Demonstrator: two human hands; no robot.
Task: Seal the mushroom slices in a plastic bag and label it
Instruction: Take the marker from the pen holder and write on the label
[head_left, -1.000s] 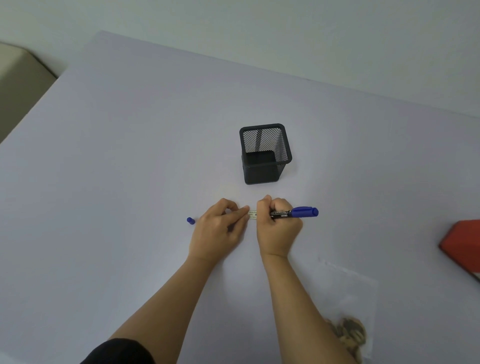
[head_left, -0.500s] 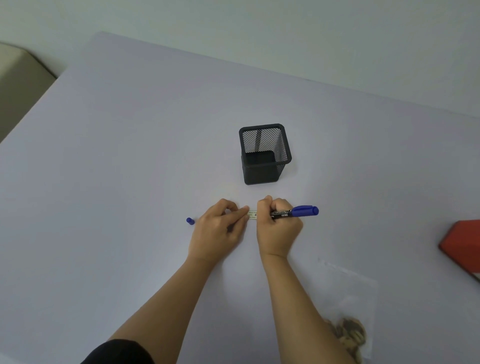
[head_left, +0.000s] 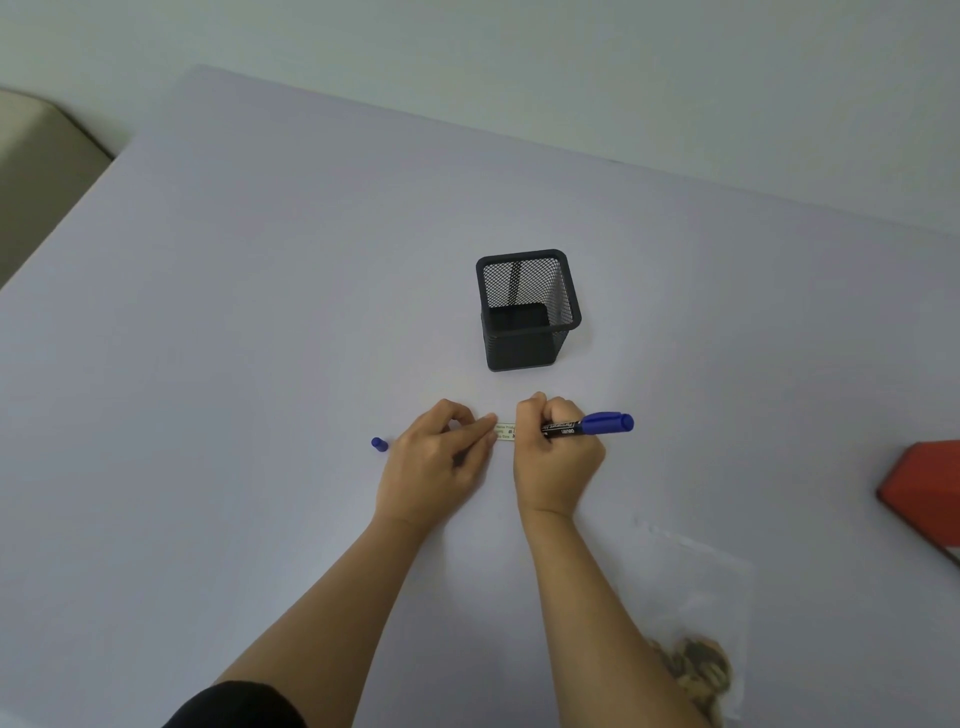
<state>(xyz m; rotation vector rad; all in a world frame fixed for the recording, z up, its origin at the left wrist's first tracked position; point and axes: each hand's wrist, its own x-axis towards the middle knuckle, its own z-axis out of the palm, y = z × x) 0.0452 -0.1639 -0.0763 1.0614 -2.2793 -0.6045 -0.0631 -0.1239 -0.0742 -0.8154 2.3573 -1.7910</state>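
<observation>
Writing on the label (head_left: 504, 431) looked to be the step in hand, and almost nothing had changed over the last second. Both hands sat in the same spot and the marker's angle was the same as before. I read that as small pen strokes going on, or a pause, rather than a finished line.

The right hand (head_left: 556, 457) was curled tight round the blue marker (head_left: 587, 425). Its capped back end pointed to three o'clock and its tip was hidden behind the fingers where they met the strip. The left hand (head_left: 436, 457) lay just beside it at nine o'clock, its fingertips pressing the label's left end flat to the table (head_left: 260, 312) and gripping nothing. The marker's loose cap (head_left: 379, 444) rested on the table just past that hand, also at nine o'clock.

A black mesh pen holder (head_left: 527, 312) stood at twelve o'clock from the hands, near but not touching. The plastic bag (head_left: 711, 587) lay well apart at five o'clock, with the mushroom slices (head_left: 696, 670) heaped in its near end and partly hidden by the right forearm. Whether its seal was closed could not be told. A red object (head_left: 924, 488) showed at the three o'clock edge.

Judging by this, the label was not yet on the bag, so sticking it there remained to be done.
</observation>
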